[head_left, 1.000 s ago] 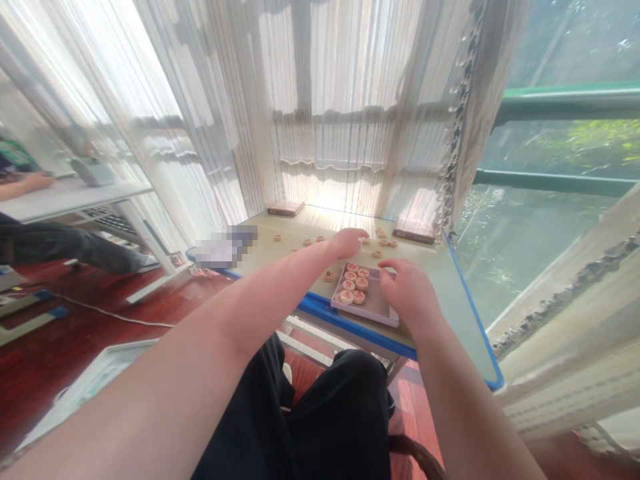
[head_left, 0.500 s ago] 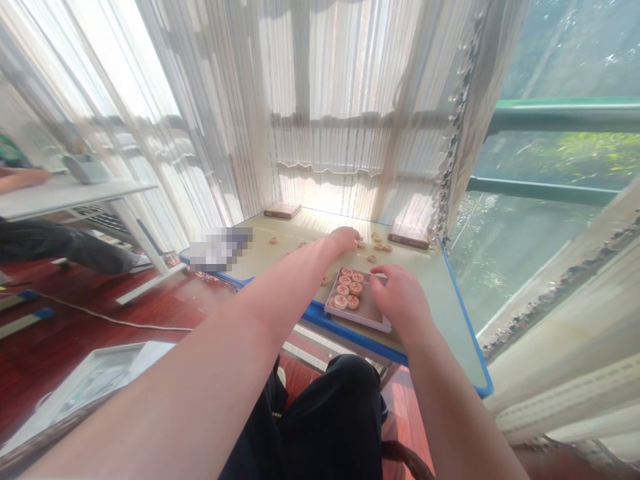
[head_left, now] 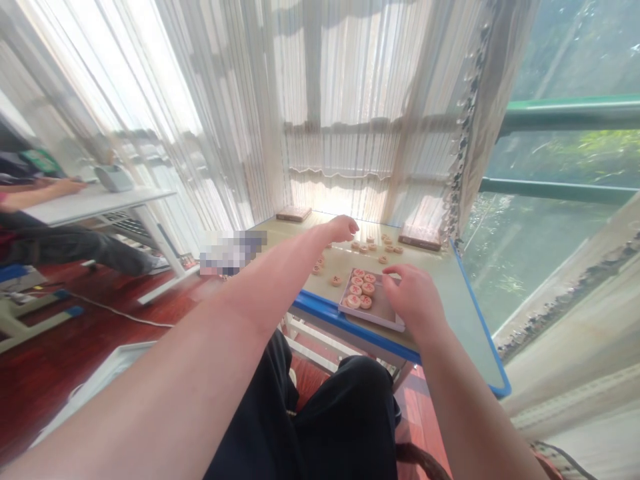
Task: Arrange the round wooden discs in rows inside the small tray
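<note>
Head view, near to far. The blue-edged table point(head_left: 320, 308) stands beyond the person's knees. At its near edge lies a shallow tray point(head_left: 384, 313) with round wooden discs point(head_left: 361, 291) bearing red marks packed in its 9 o'clock half. The right hand point(head_left: 416, 301) lies over the tray's 3 o'clock side, fingers bent down onto it; whether they grip it cannot be told. A single disc point(head_left: 336, 281) lies on the table at 10 o'clock from the tray. Loose discs point(head_left: 373, 247) are scattered at 12 o'clock. The left hand point(head_left: 343, 229) hovers just beside them at their 10 o'clock, fingers loosely curled; any disc within them is hidden. Two wooden boxes point(head_left: 294, 213) point(head_left: 419, 237) sit by the curtain point(head_left: 350, 100).
</note>
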A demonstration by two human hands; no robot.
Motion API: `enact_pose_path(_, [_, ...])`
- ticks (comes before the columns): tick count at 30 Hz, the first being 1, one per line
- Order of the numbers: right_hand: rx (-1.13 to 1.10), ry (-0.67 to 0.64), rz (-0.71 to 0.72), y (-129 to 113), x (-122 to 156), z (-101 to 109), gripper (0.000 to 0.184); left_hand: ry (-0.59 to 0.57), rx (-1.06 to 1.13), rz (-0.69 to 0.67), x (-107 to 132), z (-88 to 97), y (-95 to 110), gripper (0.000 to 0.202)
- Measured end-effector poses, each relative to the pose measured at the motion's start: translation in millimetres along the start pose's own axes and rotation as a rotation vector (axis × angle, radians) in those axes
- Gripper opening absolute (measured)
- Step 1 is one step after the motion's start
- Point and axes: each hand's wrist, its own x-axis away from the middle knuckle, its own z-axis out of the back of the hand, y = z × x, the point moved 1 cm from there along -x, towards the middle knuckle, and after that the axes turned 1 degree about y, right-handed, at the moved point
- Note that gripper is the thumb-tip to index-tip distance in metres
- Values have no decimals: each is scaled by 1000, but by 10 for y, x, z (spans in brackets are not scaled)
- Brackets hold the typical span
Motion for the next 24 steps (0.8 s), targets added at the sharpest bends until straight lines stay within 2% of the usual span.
enact_pose_path(5, [11, 0, -8, -4, 10, 3, 28, 75, 80, 54, 24, -2, 26, 36])
enact_pose_path(10, [23, -6, 6, 20, 18, 5, 28, 38, 227, 87, 117, 25, 61, 34])
enact_pose_path(14, [-5, 25, 28, 41, 22, -5, 28, 29, 415, 26, 439, 43, 127, 33])
enact_pose_path(16, [-86, 82, 63, 26, 24, 0, 30, 19, 713, -42, 672, 17, 210, 36])
enact_pose_path(19, [-240, 132, 138, -28, 34, 17, 32, -45, 945, -132, 1006, -66, 380, 40])
enact_pose_path(24, [-322, 150, 215, -113, 70, 16, 33, 10, 1218, -146, 1301, -183, 640, 39])
